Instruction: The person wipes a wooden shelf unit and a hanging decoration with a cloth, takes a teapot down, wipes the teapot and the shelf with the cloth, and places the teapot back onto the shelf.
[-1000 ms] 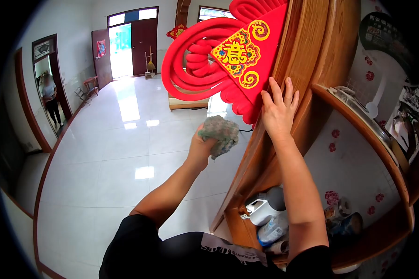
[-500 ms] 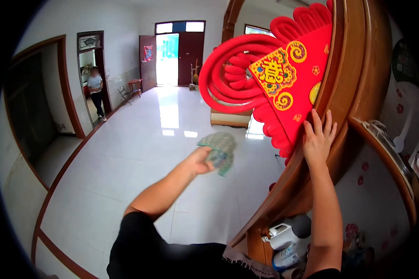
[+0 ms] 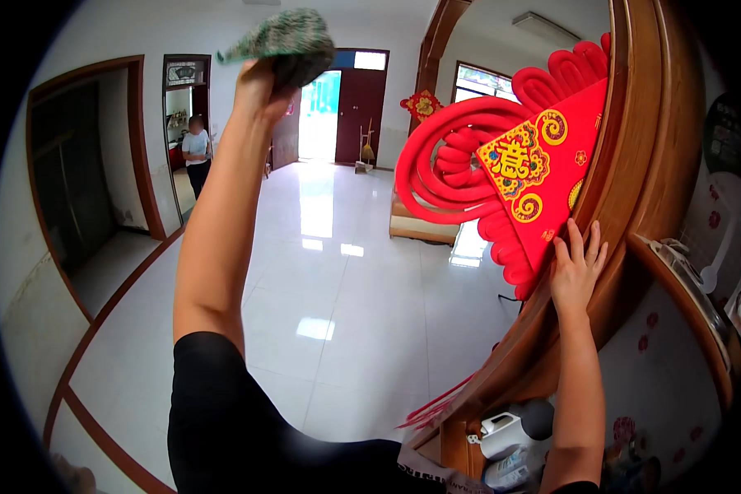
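Note:
My left hand (image 3: 262,92) is raised high at the upper left, closed around a green-grey patterned cloth (image 3: 292,43) that bunches above and beside the fingers. My right hand (image 3: 579,272) rests with fingers spread on the brown wooden frame (image 3: 626,198), just below a large red hanging ornament (image 3: 552,177). The ornament carries a gold character and looped red cords, and its lower edge lies close to my right fingertips.
A wooden shelf (image 3: 683,305) curves out at the right. White bottles (image 3: 506,436) stand low beside my right forearm. A person (image 3: 196,156) stands in a doorway at the left. Brooms (image 3: 368,148) lean near the far door (image 3: 361,115).
My left hand has risen with the cloth from the middle of the view to the upper left. The view has turned left; my right hand stays on the wooden frame.

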{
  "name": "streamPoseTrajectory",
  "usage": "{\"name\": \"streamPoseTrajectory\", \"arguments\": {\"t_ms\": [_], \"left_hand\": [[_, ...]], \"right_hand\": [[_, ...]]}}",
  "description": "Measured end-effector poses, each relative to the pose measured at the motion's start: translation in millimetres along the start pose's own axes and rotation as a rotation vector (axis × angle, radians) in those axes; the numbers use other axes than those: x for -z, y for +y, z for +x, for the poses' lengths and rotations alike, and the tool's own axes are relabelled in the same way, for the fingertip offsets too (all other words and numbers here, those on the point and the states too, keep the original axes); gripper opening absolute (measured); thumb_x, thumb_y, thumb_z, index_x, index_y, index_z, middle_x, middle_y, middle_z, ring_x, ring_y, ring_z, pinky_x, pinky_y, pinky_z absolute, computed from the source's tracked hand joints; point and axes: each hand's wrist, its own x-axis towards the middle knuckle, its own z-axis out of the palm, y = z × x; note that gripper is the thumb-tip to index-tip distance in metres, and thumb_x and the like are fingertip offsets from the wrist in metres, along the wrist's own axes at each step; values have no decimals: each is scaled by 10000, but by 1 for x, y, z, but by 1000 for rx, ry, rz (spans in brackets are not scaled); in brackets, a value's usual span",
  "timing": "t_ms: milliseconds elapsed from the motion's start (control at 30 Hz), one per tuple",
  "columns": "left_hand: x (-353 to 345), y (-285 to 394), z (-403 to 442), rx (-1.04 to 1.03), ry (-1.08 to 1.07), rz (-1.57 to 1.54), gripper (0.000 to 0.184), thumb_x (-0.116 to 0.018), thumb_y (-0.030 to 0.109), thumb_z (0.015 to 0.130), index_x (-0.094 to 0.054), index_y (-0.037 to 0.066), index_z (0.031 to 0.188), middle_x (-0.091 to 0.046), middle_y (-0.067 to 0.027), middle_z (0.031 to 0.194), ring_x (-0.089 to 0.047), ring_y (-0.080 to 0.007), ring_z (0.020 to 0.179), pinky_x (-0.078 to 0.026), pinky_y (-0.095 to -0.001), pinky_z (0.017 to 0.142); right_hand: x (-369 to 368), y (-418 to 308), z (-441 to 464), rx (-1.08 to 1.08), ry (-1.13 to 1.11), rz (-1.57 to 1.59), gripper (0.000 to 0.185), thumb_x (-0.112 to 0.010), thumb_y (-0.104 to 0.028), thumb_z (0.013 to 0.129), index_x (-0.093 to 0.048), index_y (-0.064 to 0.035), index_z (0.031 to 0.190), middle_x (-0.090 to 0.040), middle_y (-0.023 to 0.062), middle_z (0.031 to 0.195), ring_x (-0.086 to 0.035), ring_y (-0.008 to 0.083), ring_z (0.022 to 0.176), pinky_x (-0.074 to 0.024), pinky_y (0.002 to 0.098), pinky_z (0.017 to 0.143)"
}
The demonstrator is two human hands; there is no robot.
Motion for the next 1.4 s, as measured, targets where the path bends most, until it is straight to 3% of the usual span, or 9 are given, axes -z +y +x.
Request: {"name": "streamPoseTrajectory", "arguments": {"t_ms": [67,100,167,200,400,533,567,933,1400], "left_hand": [[-6,-3,-47,207,-75,-111,276,-478,215,897,-513,52,1118,-586,-106,1061,-556,-220,1020,-466,-368,913],[3,-6,-70,691,-203,-775,324,-513,207,878,-491,54,1162,-563,-103,1117,-550,-224,1040,-464,-370,907],[29,-33,-119,472,-432,-103,441,-597,168,827,-450,53,1227,-515,-96,1215,-538,-216,1072,-456,-373,905],[24,-34,-153,469,-521,-67,475,-631,136,803,-446,64,1235,-530,-86,1195,-543,-199,1059,-455,-370,903],[83,-131,-283,1196,-424,-59,445,-623,72,794,-485,81,1217,-575,-58,1134,-558,-167,1031,-454,-318,890],[138,-180,-370,1459,-254,-4,317,-556,33,837,-536,85,1149,-595,-65,1084,-591,-183,970,-484,-320,849],[147,-188,-389,1437,-260,-164,287,-563,62,841,-543,83,1127,-596,-71,1063,-594,-195,957,-490,-331,844],[197,-185,-492,1839,372,-99,295,-511,110,863,-490,80,1156,-580,-96,1065,-593,-220,963,-493,-391,854],[212,-180,-523,1966,426,9,266,-433,155,902,-485,82,1152,-582,-104,1080,-592,-217,977,-483,-400,874]], "right_hand": [[2,0,0,10,-8,-4,194,-589,-91,720,-622,-98,911,-449,20,1289,-251,308,1305,-192,534,1039],[2,0,0,11,-8,1,238,-594,-58,692,-620,-103,925,-434,23,1304,-233,313,1313,-192,526,1042],[2,0,1,17,-18,10,286,-599,-26,665,-619,-108,938,-419,25,1319,-214,318,1321,-192,519,1044],[4,-2,3,20,-21,-1,258,-605,-51,680,-619,-105,932,-430,23,1308,-228,316,1314,-197,526,1040],[10,-3,4,25,-61,-28,299,-620,-49,671,-620,-126,960,-423,5,1314,-232,307,1314,-212,520,1036],[11,-3,4,39,-74,-44,313,-628,-52,661,-618,-131,963,-416,0,1319,-222,307,1317,-219,517,1035],[11,-3,4,41,-79,-42,313,-628,-52,661,-618,-131,963,-416,0,1319,-222,307,1317,-219,517,1035],[8,-4,4,26,-62,-62,319,-618,-29,657,-605,-137,957,-407,-12,1327,-211,295,1324,-229,505,1036],[8,-2,2,19,-79,-45,319,-614,-28,665,-600,-132,966,-400,-14,1333,-218,295,1321,-225,503,1039]]}}
